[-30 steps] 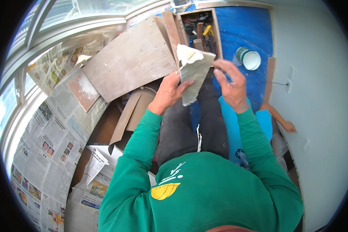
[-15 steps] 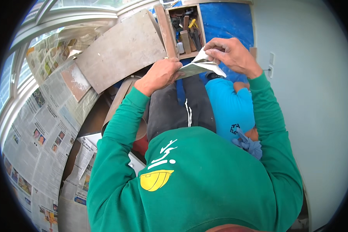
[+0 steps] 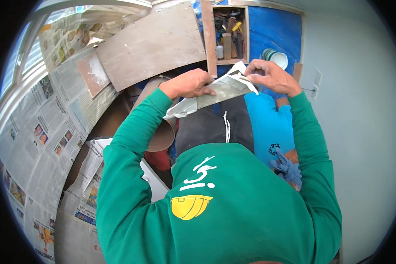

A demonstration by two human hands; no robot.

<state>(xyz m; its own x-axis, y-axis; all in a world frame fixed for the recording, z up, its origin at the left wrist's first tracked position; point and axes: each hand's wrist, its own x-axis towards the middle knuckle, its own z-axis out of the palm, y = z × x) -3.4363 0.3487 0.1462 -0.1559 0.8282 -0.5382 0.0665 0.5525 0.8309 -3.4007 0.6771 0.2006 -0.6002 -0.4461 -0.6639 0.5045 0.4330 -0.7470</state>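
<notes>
A long, flat grey sheet (image 3: 222, 91) with crumpled white, paper-like material at both ends is held up in front of my body. What the sheet is made of I cannot tell. My left hand (image 3: 191, 83) closes over its upper edge, fingers lying on the grey face. A loose white flap (image 3: 182, 108) hangs below that hand. At the right end, my right hand (image 3: 272, 77) pinches the white folds (image 3: 239, 70) between thumb and fingers. Some fingertips are hidden behind the sheet.
Close by on the right crouches a person in a blue shirt (image 3: 268, 119), a blue cloth (image 3: 288, 169) at their side. Ahead are a wooden tool box (image 3: 246, 37), a round white tub (image 3: 278, 59) and a leaning board (image 3: 154, 44). Newspaper (image 3: 53, 136) covers the left side; a wall (image 3: 352, 132) stands right.
The sheet now shows more of its grey face, and a white flap hangs under my left hand. My right hand has come lower. The white tub has come into view.
</notes>
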